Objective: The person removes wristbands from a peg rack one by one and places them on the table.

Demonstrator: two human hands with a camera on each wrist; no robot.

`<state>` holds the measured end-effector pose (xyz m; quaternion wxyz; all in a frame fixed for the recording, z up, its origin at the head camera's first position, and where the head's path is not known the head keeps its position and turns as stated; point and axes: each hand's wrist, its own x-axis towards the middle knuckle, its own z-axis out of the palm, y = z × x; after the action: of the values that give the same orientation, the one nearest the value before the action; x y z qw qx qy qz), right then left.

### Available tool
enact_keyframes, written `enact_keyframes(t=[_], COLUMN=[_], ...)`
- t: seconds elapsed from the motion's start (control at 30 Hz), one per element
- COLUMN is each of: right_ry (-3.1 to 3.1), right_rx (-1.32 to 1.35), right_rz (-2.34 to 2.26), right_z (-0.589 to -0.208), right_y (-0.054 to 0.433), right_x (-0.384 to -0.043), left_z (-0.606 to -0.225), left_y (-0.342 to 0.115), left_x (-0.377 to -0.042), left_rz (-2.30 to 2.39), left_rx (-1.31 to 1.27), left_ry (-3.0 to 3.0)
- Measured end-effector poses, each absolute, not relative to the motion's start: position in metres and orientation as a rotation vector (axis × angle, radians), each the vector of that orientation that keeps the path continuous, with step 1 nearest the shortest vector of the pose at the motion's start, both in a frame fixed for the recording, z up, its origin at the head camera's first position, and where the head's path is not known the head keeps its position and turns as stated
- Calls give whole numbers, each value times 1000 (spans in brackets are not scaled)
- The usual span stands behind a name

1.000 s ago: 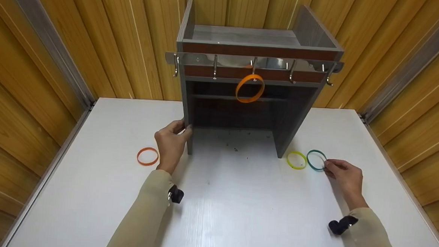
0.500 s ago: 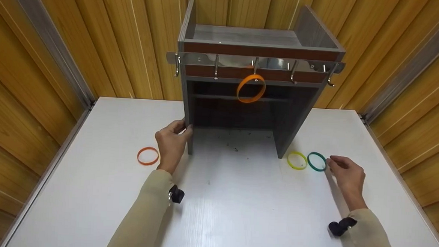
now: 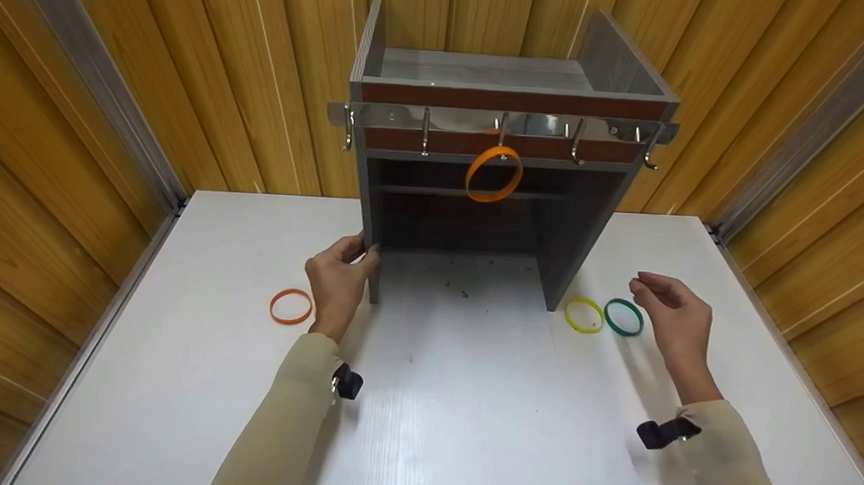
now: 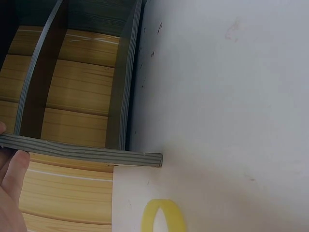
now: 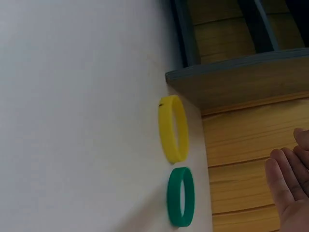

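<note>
My left hand (image 3: 338, 278) grips the front edge of the left side panel (image 3: 373, 195) of a grey wooden rack, its thumb on the inner side. An orange-red ring band (image 3: 291, 307) lies on the table left of that hand. Raised above the table, my right hand (image 3: 676, 318) holds nothing, and its fingers are loosely bent. Below and left of its fingertips lie a green wristband (image 5: 181, 197) and a yellow wristband (image 5: 173, 129), side by side near the rack's right leg. An orange wristband (image 3: 493, 174) hangs from the middle hook of the metal strip (image 3: 460, 120).
The rack's top shelf (image 3: 485, 69) stands between two raised side panels. Several hooks stick out along its front. Small dark specks dot the white table (image 3: 454, 391) under the rack. Wood-look walls (image 3: 278, 79) close in the back and both sides.
My right hand has let go of the green wristband, which settled flat on the table, and has risen and moved away from me. My left hand stays on the panel.
</note>
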<state>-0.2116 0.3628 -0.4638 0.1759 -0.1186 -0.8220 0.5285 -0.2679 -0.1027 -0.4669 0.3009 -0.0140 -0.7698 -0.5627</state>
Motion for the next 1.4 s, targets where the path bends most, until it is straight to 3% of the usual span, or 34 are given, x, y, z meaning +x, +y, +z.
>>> enact_keyframes(t=[0.53, 1.4], right_ry=[-2131, -1951], right_rx=[11, 276], right_rz=[1620, 1875], right_z=[-410, -380], right_y=[300, 236], right_x=[-209, -224], left_z=[-468, -469], left_y=[-103, -103], left_x=[-268, -268], left_rz=[-1514, -1480], left_rx=[-55, -29], left_ry=[-2022, -2059])
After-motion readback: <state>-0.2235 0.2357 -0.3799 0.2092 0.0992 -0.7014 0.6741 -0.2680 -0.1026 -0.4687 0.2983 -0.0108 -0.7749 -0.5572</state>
